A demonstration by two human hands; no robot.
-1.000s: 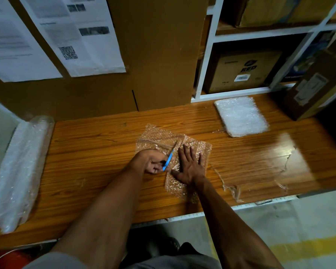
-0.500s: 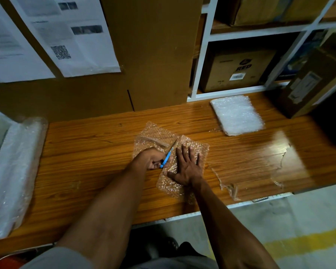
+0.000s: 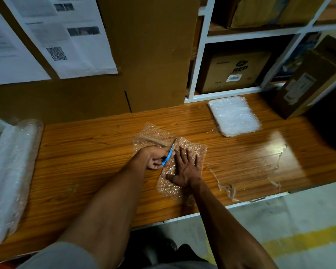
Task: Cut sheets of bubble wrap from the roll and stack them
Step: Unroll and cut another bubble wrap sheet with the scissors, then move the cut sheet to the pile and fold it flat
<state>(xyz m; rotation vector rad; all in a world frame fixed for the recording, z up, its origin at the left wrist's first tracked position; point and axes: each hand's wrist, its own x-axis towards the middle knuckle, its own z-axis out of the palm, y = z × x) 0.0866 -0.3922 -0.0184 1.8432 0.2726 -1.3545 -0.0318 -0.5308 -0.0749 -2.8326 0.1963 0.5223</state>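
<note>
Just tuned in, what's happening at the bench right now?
A person is cutting a clear bubble wrap sheet on the wooden table. The left hand grips a blue-handled cutter; the right hand presses the sheet flat. A white stack of cut sheets lies far right, the bubble wrap roll far left.

One wide-angle camera on the person's head looks forward and steeply down onto the wooden table, close enough that both forearms fill the lower frame. It faces the cardboard wall and white shelving behind the table; the floor shows at lower right. There is no second view.
</note>
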